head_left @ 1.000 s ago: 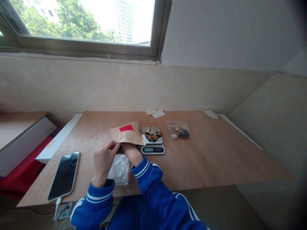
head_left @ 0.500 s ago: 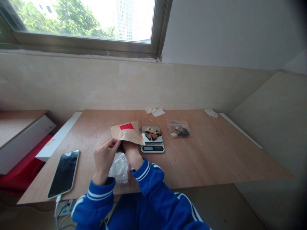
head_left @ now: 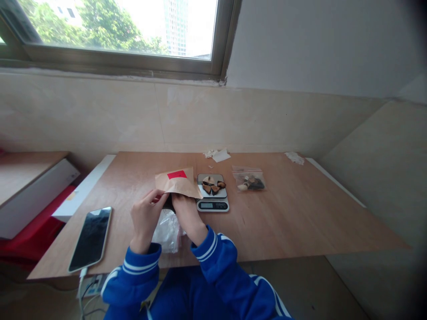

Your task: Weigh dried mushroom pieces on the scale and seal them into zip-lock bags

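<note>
Your left hand (head_left: 145, 220) pinches the edge of the brown paper envelope (head_left: 178, 182), barely shifted from a moment ago. Your right hand (head_left: 187, 213) sits under its flap, grip hidden, so I can't tell. The envelope stays just beside the kitchen scale (head_left: 212, 205), which holds dark pieces (head_left: 211, 186).

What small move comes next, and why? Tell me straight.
Probably slide the kraft paper envelope slightly left, away from the digital scale. Its lower corner reaches the scale's platform edge, though contact is hard to confirm, and the dark pieces sit just beside it. The left hand and right hand are both at the envelope, so a small shift looks easy.
</note>
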The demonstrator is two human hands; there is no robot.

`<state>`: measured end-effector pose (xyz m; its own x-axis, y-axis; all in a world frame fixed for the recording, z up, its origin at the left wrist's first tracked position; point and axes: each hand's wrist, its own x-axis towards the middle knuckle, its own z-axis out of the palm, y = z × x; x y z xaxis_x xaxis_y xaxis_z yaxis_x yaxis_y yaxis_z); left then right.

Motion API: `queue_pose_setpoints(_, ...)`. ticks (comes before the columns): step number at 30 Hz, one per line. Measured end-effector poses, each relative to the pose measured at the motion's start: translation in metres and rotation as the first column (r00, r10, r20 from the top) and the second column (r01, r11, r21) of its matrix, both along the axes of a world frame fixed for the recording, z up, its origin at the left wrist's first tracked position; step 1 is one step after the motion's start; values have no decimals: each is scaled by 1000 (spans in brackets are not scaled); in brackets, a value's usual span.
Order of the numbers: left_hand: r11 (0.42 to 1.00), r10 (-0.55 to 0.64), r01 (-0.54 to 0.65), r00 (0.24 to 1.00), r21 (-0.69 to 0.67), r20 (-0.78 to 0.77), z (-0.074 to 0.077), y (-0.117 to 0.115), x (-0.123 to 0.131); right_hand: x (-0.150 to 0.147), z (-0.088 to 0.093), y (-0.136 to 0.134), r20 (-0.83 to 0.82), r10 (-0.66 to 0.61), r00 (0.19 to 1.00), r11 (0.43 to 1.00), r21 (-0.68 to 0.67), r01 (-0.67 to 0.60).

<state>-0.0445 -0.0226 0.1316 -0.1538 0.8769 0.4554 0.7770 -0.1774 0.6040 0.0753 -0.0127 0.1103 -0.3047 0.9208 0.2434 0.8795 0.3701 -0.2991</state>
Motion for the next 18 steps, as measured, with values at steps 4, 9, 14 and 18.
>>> queue_pose_setpoints(4, 1000, -7, 7, 1000, -11, 6, -1, -1, 1, 1, 0, -2, 113, -44, 993, 996, -66, 52)
queue_pose_setpoints(9, 999, -24, 24, 1000, -26, -5, -3, -4, 4, 10, 8, -1, 92, 42, 995, 993, -117, -31)
queue_pose_setpoints(14, 999, 16, -17, 1000, -50, -21, -1, -4, 3, 20, 22, -7, 57, 114, 992, 987, -123, -106)
queue_pose_setpoints(18, 997, 44, -45, 999, -63, -20, 1, -3, 2, 27, 27, -15, -89, 112, 990, 985, -123, -123)
